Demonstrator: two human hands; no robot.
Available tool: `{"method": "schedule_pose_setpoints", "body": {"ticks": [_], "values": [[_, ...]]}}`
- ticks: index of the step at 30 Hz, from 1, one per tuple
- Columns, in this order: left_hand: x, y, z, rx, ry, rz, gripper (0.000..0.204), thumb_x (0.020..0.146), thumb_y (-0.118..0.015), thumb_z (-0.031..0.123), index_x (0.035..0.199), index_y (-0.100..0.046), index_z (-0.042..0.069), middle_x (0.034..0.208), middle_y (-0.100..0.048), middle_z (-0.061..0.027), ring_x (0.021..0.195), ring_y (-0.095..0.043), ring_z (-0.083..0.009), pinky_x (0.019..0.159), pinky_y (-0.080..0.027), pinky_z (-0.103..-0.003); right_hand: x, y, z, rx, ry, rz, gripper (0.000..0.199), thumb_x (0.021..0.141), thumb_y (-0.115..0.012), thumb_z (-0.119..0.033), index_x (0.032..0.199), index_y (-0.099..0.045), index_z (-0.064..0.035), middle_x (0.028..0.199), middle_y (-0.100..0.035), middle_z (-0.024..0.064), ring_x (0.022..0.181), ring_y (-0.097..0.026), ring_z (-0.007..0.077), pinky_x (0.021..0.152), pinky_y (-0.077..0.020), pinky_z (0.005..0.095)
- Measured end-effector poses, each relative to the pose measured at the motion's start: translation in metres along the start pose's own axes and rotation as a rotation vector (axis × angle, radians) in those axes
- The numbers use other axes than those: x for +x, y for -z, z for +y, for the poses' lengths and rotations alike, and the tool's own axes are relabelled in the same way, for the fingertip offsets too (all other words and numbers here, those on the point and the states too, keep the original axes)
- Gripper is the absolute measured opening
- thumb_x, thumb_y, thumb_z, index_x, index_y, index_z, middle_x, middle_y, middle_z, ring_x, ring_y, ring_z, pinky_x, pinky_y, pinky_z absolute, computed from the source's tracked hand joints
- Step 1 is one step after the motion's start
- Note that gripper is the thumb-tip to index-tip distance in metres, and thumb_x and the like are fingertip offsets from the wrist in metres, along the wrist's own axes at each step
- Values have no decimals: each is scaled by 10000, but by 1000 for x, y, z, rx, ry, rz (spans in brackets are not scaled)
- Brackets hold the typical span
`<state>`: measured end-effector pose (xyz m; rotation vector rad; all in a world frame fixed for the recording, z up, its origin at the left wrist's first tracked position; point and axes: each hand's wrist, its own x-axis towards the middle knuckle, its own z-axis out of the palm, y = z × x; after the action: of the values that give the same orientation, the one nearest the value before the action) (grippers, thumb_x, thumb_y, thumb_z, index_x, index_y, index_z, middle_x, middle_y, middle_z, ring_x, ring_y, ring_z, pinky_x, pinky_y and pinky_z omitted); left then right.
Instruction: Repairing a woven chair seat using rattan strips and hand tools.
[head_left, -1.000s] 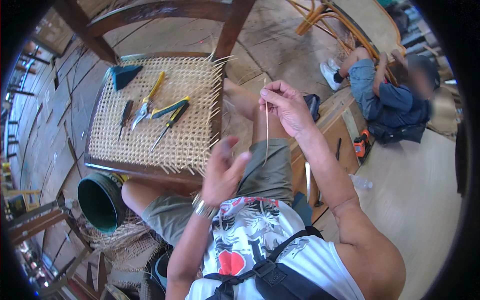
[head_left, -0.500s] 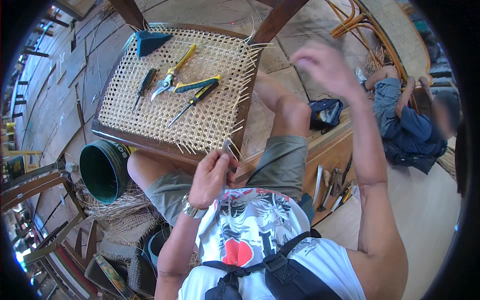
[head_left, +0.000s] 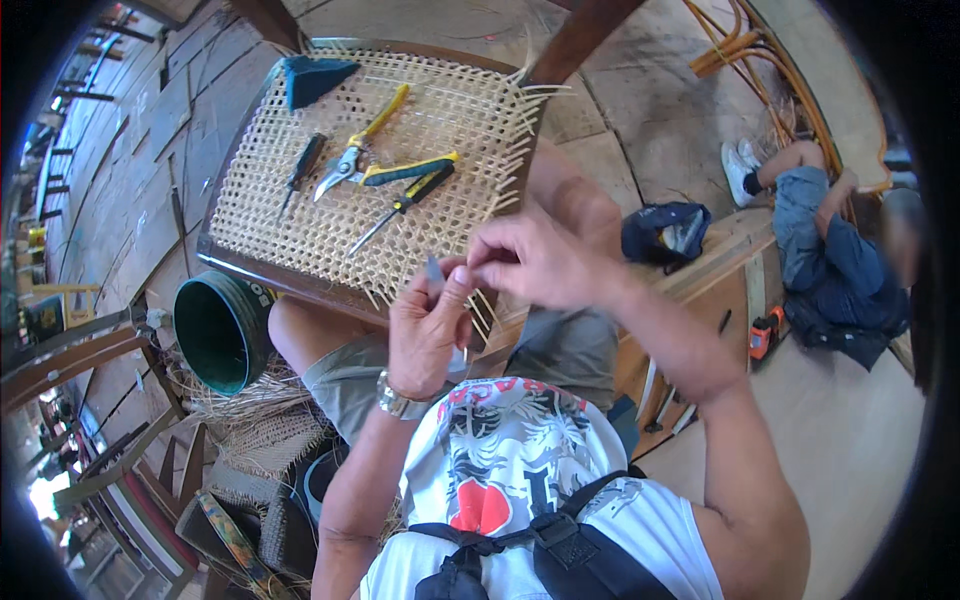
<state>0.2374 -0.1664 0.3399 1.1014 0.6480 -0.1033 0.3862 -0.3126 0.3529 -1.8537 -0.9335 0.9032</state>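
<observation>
A woven cane chair seat (head_left: 300, 235) in a dark wooden frame rests on my knees. My two hands meet at its near right edge, where loose cane ends stick out. My left hand (head_left: 425, 335) pinches a thin cane strand (head_left: 434, 270) whose greyish tip stands up between its fingers. My right hand (head_left: 535, 262) comes from the right, and its fingertips close on the same strand, touching the left fingertips. On the seat lie yellow-handled shears (head_left: 352, 152), yellow and dark pliers (head_left: 412, 170), small snips (head_left: 402, 208) and a dark awl (head_left: 300, 165).
A blue wedge-shaped thing (head_left: 312, 76) lies at the seat's far corner. A green bucket (head_left: 222, 330) stands by my left knee over loose cane scraps. A dark blue bag (head_left: 665, 232) and an orange power tool (head_left: 765, 332) lie to the right, near another seated person (head_left: 830, 265).
My right hand, raised high to the right half a second ago, has come down to meet my left hand at the seat's edge. The view has shifted closer over the seat.
</observation>
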Motion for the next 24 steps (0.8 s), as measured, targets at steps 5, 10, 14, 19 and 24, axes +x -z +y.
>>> {"method": "schedule_pose_setpoints", "body": {"ticks": [5, 10, 14, 19, 24], "values": [[-16, 1, -13, -339, -41, 63, 351, 1072, -542, 386, 1155, -646, 61, 786, -631, 7, 504, -503, -69, 421, -374, -217, 12, -74, -14, 558, -61, 418, 31, 972, -644, 4, 1000, -652, -7, 919, -672, 13, 828, -626, 73, 732, -532, 246], [-36, 16, -23, -331, 4, 180, 119, 1038, -619, 188, 1092, -615, 82, 736, -627, 9, 532, -544, -71, 431, -396, -210, 26, -110, -31, 587, -52, 383, 48, 978, -654, -84, 985, -652, -37, 902, -645, 15, 816, -644, 78, 706, -552, 245], [-40, 27, -26, -261, -78, 67, 138, 1026, -644, 206, 1066, -628, 75, 785, -669, -15, 527, -521, -48, 433, -364, -190, 22, -91, -12, 363, 10, 282, 195, 996, -651, -193, 1121, -645, -44, 1019, -681, 77, 958, -673, 188, 840, -548, 359], [-37, 46, -20, -215, -37, 138, 185, 1009, -675, 216, 1079, -655, 46, 905, -735, -69, 535, -525, -32, 425, -363, -182, -7, -23, 25, -945, 449, 472, 311, 962, -660, -260, 1172, -665, -30, 1189, -666, 154, 1212, -594, 340, 1032, -467, 474], [-32, 70, -21, -268, -27, 244, 194, 990, -702, 228, 1043, -679, 43, 918, -717, -47, 512, -482, -28, 417, -326, -189, -33, 3, -6, -725, 180, 217, 329, 938, -688, -316, 1096, -677, -27, 1165, -678, 157, 1110, -642, 340, 971, -500, 439]]}}
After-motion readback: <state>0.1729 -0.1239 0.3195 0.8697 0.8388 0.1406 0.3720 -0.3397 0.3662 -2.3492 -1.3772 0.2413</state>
